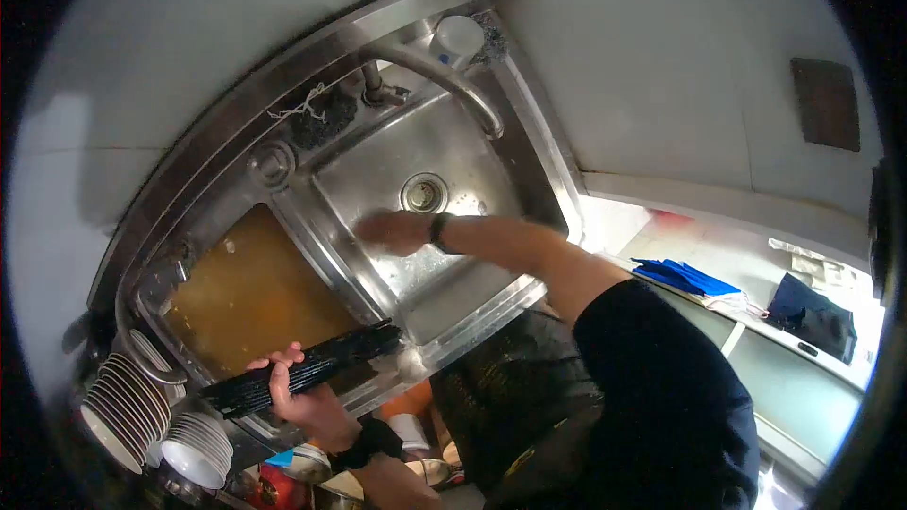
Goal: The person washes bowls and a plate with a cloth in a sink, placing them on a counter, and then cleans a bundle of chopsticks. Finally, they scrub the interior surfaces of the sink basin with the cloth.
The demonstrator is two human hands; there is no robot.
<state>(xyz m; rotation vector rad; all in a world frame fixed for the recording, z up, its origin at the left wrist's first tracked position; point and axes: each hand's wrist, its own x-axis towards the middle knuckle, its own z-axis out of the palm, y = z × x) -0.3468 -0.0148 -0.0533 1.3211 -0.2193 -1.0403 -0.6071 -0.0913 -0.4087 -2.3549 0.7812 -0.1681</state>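
My left hand [307, 406] is closed round a thick bundle of black chopsticks [331, 361], held slantwise over the near edge of the left basin. That basin holds cloudy brown water [250, 288]. Over the right basin [364, 165] is my right hand [392, 231], close to the divider and left of the drain [424, 194]. Motion smears its fingers, so I cannot make out whether it holds anything. Both wrists carry black bands.
A curved faucet [444, 85] reaches over the right basin. Stacked bowls [128, 411] and a second stack [198, 449] stand at lower left. A white cup [460, 38] and dark scouring pads [321, 121] sit on the back ledge. Blue cloth [685, 276] lies at right.
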